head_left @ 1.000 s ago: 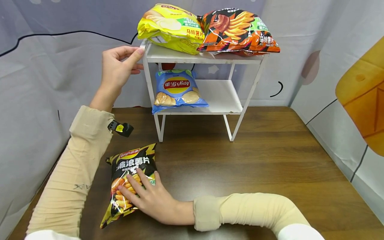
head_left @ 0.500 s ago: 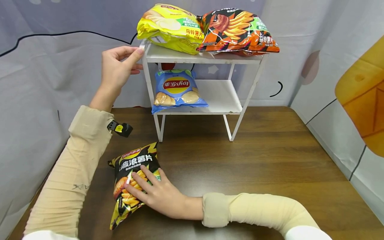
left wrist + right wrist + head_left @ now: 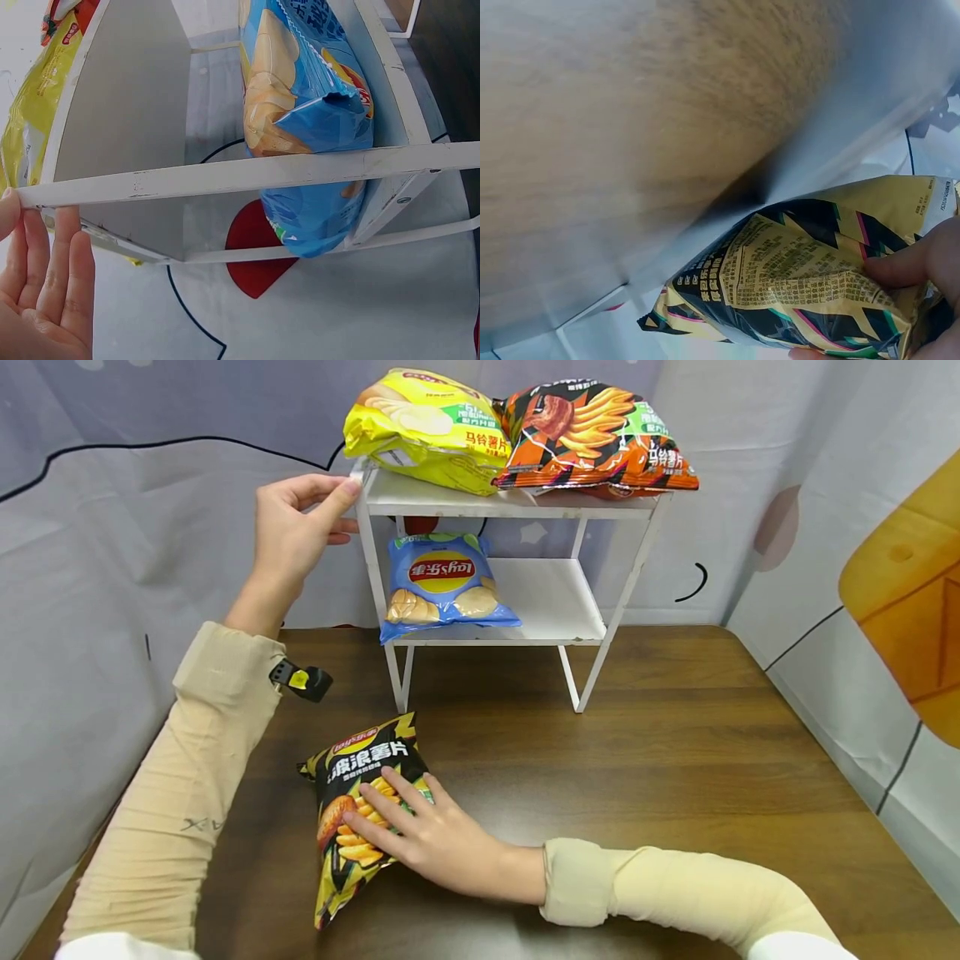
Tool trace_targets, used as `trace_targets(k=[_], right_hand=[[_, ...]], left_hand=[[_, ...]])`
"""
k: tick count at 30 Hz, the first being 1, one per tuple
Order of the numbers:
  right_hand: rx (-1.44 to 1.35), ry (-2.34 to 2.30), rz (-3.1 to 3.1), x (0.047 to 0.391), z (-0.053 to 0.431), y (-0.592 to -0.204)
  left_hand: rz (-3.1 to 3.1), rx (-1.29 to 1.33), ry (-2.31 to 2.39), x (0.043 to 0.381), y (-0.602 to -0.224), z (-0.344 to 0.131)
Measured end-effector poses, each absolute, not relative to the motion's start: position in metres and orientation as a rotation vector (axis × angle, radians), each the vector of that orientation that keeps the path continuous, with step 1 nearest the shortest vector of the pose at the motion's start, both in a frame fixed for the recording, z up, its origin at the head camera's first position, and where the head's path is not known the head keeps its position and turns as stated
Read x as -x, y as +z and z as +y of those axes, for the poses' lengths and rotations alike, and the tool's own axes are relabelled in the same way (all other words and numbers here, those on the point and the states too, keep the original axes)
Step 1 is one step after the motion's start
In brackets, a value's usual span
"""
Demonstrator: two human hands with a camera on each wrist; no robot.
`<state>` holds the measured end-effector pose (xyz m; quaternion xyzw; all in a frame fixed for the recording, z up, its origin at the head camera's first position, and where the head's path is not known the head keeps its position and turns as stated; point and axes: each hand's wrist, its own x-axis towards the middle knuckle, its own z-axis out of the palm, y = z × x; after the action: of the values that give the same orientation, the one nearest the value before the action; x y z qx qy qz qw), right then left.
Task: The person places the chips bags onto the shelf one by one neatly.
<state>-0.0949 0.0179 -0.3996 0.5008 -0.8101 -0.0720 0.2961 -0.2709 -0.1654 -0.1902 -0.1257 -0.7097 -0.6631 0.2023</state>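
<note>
My left hand (image 3: pixel 296 531) pinches the top left corner of a white two-tier rack (image 3: pixel 517 508); in the left wrist view, the fingers (image 3: pixel 56 262) lie behind its frame bar. My right hand (image 3: pixel 450 839) holds a black and gold bag of chips (image 3: pixel 360 760) low at the front left. Its fingers spread over the printed front, while the right wrist view shows the thumb (image 3: pixel 907 262) against the back of the bag. A blue bag of chips (image 3: pixel 442 581) sits on the rack's lower shelf, at the left.
On the top shelf lie a yellow bag of chips (image 3: pixel 431 431) and an orange and black bag of chips (image 3: pixel 596 435). The rack stands at the back of a brown wooden table (image 3: pixel 675 760). Pale printed curtains (image 3: pixel 150 543) hang behind and beside it.
My right hand and the black and gold bag have moved to the right. The left hand has stayed on the rack's corner, and the rack and other bags stand as before.
</note>
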Motion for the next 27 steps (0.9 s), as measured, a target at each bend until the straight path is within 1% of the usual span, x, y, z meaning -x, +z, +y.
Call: trace_targets(k=[7,15,22,27], right_hand=[[-1.34,-0.074,-2.203,0.099,0.029,-0.394],[-1.323,-0.132,-2.111,0.098,0.043,-0.386],[-1.299,-0.155,-2.014,0.091,0.056,-0.372],[-1.309,-0.063,-2.059,0.082,0.067,-0.364]], left_hand=[[-1.965,0.357,-1.865,0.271,-0.19,-0.166],[-1.969,0.354,-1.861,0.271,-0.19,-0.165],[-1.979,0.352,-1.855,0.271,-0.19,-0.165],[-1.966,0.359,-1.874,0.27,-0.191,-0.166]])
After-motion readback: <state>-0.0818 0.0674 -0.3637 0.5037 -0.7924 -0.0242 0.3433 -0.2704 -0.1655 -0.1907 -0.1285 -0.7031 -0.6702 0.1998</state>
